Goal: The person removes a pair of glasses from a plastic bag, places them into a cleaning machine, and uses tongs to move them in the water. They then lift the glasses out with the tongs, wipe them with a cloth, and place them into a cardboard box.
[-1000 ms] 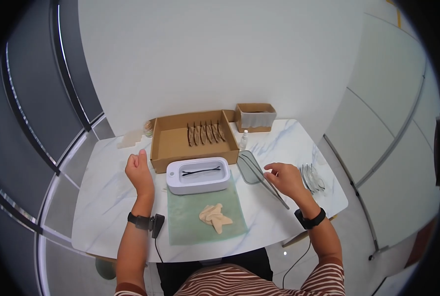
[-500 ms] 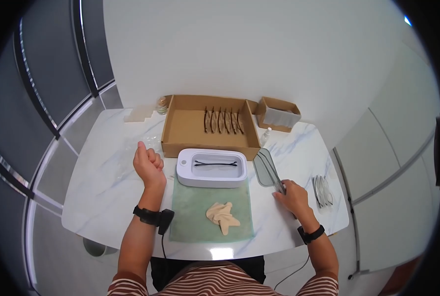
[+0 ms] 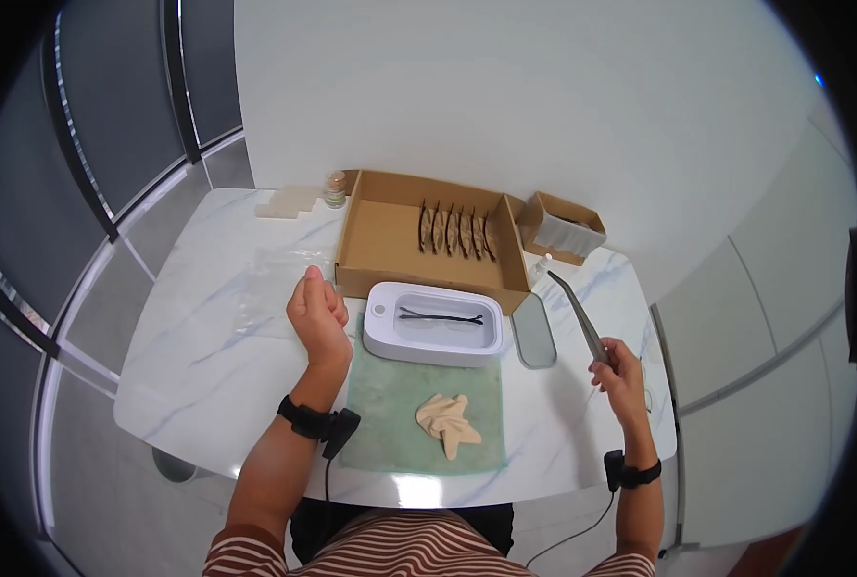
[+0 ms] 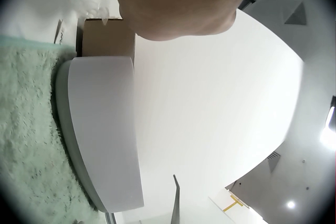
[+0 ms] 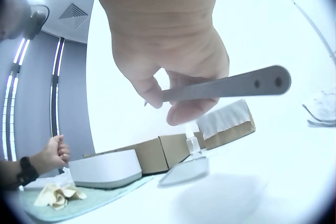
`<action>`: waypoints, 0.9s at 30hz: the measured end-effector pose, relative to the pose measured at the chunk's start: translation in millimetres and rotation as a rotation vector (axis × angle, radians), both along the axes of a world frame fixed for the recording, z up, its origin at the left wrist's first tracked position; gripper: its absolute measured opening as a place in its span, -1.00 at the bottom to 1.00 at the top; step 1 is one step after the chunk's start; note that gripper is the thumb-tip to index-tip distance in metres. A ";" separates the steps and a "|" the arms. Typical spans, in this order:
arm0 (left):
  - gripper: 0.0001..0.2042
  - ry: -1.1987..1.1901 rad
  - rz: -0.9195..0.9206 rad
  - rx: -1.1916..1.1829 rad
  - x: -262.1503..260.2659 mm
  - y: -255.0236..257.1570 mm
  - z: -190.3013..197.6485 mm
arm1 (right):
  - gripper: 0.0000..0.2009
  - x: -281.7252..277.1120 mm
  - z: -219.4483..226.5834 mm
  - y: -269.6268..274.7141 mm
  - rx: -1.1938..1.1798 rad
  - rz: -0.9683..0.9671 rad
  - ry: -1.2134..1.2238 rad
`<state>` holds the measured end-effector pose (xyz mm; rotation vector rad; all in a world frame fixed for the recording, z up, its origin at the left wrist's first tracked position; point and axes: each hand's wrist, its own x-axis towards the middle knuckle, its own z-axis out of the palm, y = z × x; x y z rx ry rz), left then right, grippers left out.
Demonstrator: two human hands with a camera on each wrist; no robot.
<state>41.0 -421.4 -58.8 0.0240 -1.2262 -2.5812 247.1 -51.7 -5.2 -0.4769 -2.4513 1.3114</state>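
Note:
My right hand [image 3: 623, 383] grips long grey metal tweezers [image 3: 577, 313] near one end, with their bent tip raised toward the back left. In the right wrist view, the thumb and fingers of that hand [image 5: 168, 61] pinch the tweezers [image 5: 226, 86] above the table. My left hand [image 3: 319, 319] is held up with curled fingers and nothing visible in it, left of a white oval basin [image 3: 430, 353]. Dark-framed glasses [image 3: 440, 318] lie inside the basin. A grey-green lid-like tray [image 3: 533, 332] lies flat between the basin and my right hand.
Behind the basin, a cardboard box [image 3: 380, 240] holds several dark glasses in a row. A smaller box [image 3: 568, 229] and a small bottle [image 3: 541, 266] stand right of it. A beige cloth [image 3: 448, 424] lies on the green mat [image 3: 380, 433]; a jar [image 3: 335, 189] stands back left.
My right hand took hold of the tweezers and lifted them off the tray, moving right. My left hand stays raised with its fingers curled. The head view has shifted.

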 end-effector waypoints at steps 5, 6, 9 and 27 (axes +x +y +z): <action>-0.54 0.111 -0.012 -0.096 12.7 6.2 5.5 | -0.63 -23.1 37.8 -17.6 0.186 0.241 -0.067; -0.54 0.116 -0.024 -0.097 14.6 7.2 7.7 | -0.62 -29.5 49.9 -27.5 0.162 0.292 -0.119; -0.55 0.115 -0.024 -0.100 17.0 9.1 10.1 | -0.66 -46.6 62.9 -41.2 0.307 0.401 -0.152; -0.56 0.093 0.041 -0.161 14.2 4.9 9.2 | -0.71 -113.0 71.6 -48.2 0.828 0.657 -0.322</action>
